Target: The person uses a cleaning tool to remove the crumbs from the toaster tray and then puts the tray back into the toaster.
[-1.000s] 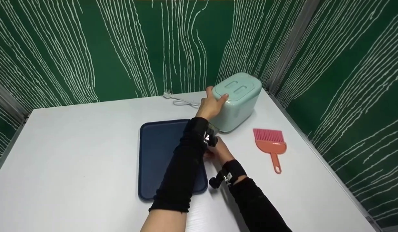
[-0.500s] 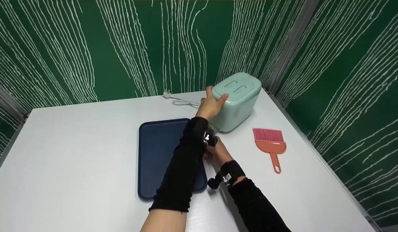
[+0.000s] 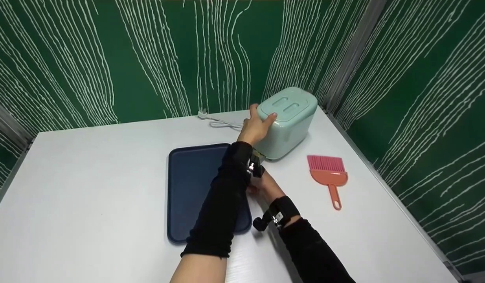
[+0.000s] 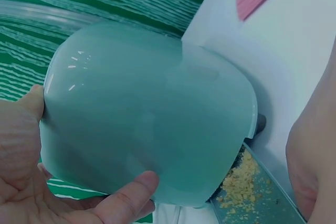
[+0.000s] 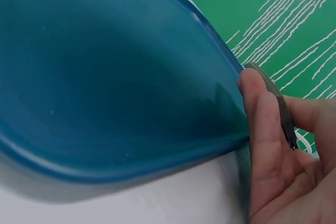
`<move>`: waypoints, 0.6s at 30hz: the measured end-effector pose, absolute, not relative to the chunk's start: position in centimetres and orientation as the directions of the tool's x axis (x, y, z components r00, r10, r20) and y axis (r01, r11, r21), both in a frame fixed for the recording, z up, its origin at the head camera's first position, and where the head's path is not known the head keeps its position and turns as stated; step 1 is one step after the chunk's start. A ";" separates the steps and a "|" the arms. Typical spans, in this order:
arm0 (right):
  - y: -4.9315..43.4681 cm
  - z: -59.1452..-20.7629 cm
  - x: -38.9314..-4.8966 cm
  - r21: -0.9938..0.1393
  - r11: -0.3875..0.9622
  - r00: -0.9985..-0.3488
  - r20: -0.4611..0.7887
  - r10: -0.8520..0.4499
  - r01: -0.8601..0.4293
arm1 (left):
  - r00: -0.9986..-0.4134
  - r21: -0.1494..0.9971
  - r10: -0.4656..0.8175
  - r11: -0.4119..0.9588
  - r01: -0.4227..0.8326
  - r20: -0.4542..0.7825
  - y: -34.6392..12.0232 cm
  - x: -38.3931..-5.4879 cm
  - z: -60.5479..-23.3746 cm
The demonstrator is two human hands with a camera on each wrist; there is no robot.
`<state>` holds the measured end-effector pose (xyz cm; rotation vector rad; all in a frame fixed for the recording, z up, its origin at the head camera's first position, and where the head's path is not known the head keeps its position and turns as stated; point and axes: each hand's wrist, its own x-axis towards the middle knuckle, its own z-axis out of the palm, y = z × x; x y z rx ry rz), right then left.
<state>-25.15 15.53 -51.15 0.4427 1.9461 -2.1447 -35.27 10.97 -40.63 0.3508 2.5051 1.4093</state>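
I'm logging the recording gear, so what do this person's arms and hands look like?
The left hand and right hand wear no gloves. The left sleeve and right sleeve are black and snug. Each wrist has a black strap with a small black camera and silvery fittings.

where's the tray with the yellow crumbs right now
At the bottom right of the left wrist view, the crumb tray juts from the toaster near its base, held by the right hand.

Blue tray (image 5: 121, 72) on white table (image 5: 157, 203), right hand (image 5: 291, 177) gripping thin dark piece (image 5: 285, 121), green wall (image 5: 236, 3) with white lines
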 end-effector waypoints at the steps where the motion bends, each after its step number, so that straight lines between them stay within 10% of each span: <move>1: 15.5 -51.1 -25.2 -0.928 -0.098 -0.929 -0.365 0.056 0.359 | -0.941 0.858 0.325 0.506 0.089 -0.094 10.9 -35.3 -40.6; 18: 15.0 -51.3 -24.8 -0.897 -0.120 -0.897 -0.435 0.075 0.425 | -0.949 0.858 0.308 0.504 0.099 -0.072 10.9 -34.9 -40.3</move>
